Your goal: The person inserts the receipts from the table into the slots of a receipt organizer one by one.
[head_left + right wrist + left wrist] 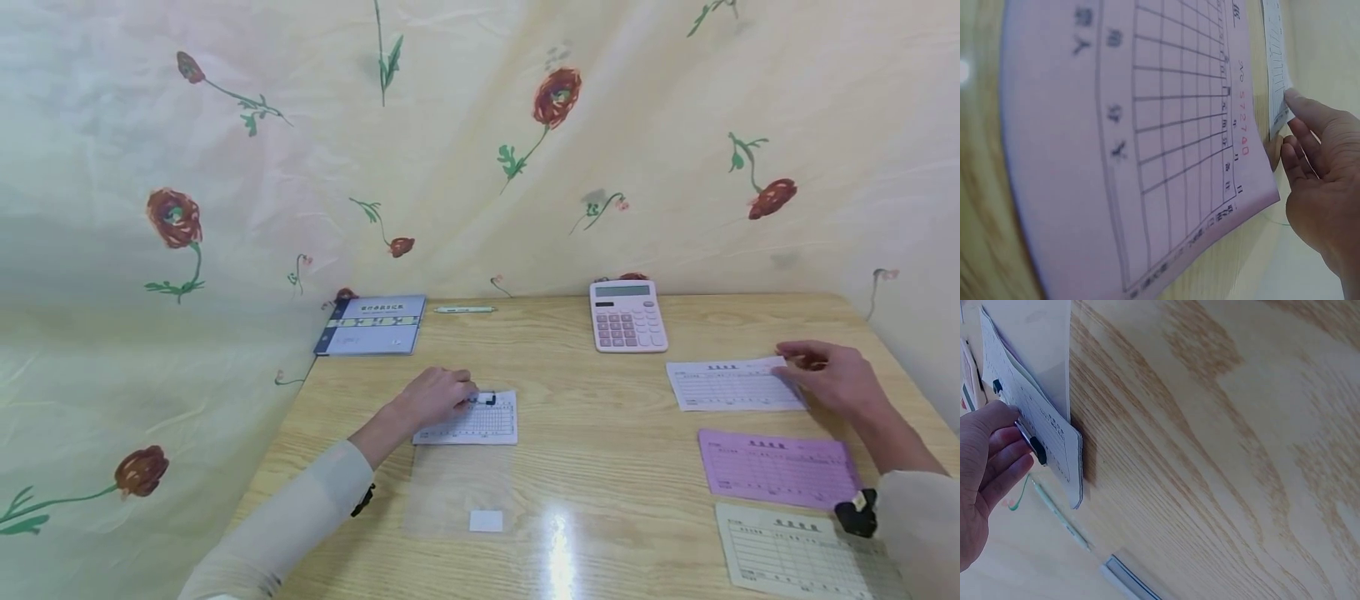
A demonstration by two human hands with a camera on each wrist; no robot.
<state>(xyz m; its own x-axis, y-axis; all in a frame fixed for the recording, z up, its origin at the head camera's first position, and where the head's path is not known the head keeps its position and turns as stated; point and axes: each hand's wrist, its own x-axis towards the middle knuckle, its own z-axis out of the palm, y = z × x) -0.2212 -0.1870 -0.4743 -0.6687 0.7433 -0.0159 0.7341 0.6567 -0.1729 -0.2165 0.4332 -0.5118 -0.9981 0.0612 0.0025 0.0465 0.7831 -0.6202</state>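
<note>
On the left of the table, my left hand (442, 396) grips the metal clip (483, 399) with black ends at the top of a small clear clipboard (450, 492). A stack of white printed forms (1054, 434) sits under that clip. My right hand (836, 379) is at the right end of a single white form (731, 385). Its thumb (1310, 109) touches the paper's edge, while the other fingers bend loosely beyond it. A pink form (776, 468) and a pale green form (802, 550) lie nearer, below the right forearm.
A pink and white calculator (628, 317) stands at the back of the wooden table. At the back left are a blue-grey booklet (375, 325) and a pale pen (465, 309). A white label (486, 521) is on the clipboard's lower part. Flowered cloth (465, 150) hangs behind.
</note>
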